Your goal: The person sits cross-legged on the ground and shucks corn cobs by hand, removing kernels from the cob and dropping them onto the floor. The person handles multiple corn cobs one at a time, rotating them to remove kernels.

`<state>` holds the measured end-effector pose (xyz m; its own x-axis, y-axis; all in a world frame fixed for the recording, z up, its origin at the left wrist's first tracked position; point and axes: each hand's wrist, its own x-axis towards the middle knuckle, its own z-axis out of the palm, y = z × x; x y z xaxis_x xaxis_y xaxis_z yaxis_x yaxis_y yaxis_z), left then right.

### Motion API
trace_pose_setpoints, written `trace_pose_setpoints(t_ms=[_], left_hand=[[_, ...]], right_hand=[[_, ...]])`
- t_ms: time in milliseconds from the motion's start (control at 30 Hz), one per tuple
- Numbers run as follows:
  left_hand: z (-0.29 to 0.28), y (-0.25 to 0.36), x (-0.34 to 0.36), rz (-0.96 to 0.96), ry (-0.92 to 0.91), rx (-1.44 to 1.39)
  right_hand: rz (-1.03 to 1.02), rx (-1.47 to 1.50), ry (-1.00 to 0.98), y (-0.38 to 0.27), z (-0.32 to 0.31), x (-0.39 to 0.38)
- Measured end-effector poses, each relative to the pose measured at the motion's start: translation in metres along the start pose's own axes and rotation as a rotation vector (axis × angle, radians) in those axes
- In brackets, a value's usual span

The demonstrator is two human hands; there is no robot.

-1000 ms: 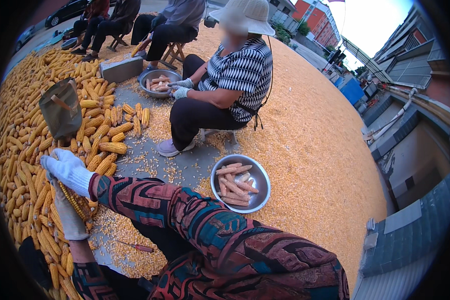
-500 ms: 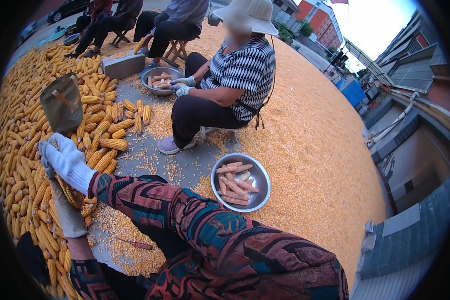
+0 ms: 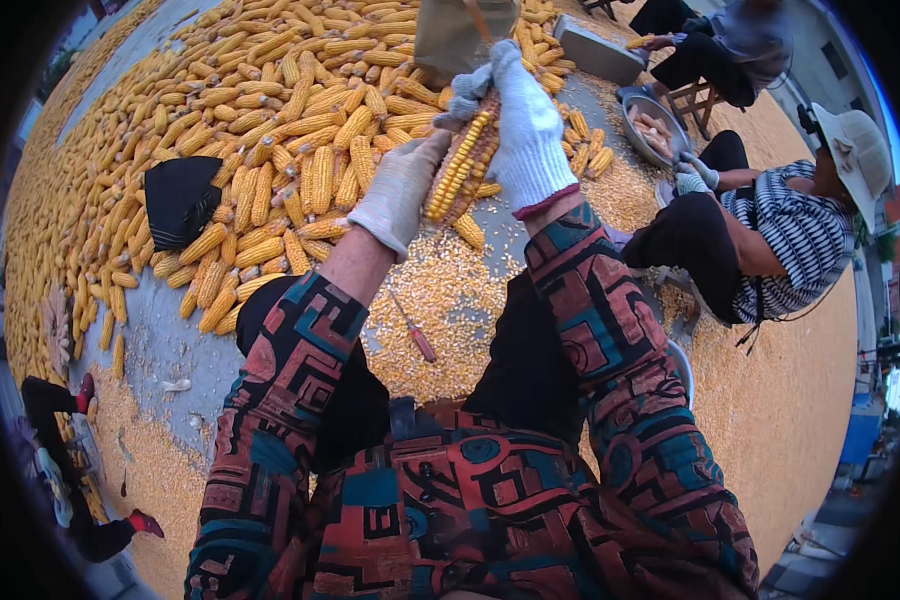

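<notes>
Both my hands wear pale work gloves and hold one ear of corn (image 3: 461, 170) between them, tilted above the ground in front of my knees. Its lower part shows rows of yellow kernels; another stretch looks reddish and stripped. My left hand (image 3: 402, 195) is closed along its left side. Over the upper right end wraps my right hand (image 3: 526, 130), its fingers partly hidden. Below them, a tool with a red handle and thin metal shaft (image 3: 421, 344) lies on loose kernels (image 3: 440, 290) between my legs.
A heap of corn ears (image 3: 300, 120) spreads ahead and left, with a black cloth or bag (image 3: 182, 200) on it and an olive bag (image 3: 450, 40) beyond my hands. At right sits a co-worker (image 3: 790, 225) by a metal bowl of cobs (image 3: 654, 125). Another bowl's rim (image 3: 683, 372) shows beside my right arm.
My view has swung left and down, so the heap and my lap now fill the middle. Both hands still hold an ear of corn, now seen more plainly.
</notes>
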<state>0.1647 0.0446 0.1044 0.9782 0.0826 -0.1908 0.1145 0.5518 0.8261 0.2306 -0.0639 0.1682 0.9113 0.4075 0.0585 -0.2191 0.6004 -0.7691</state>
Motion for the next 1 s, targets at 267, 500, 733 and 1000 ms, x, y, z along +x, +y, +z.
trace_pose_setpoints(t_ms=[267, 500, 733, 1000], left_hand=[[0.022, 0.016, -0.023, 0.242, -0.122, 0.184], [0.021, 0.007, -0.013, 0.374, -0.034, 0.366], [0.016, 0.013, -0.008, 0.177, 0.237, 0.346], [0.002, 0.011, -0.002, 0.169, 0.164, 0.394]], right_hand=[[0.055, -0.168, 0.145, -0.002, 0.001, -0.006], [0.011, -0.292, 0.08, 0.025, 0.007, -0.006], [-0.521, -0.692, -0.002, 0.023, 0.023, -0.03], [-0.358, -0.453, 0.011, 0.005, 0.023, -0.026]])
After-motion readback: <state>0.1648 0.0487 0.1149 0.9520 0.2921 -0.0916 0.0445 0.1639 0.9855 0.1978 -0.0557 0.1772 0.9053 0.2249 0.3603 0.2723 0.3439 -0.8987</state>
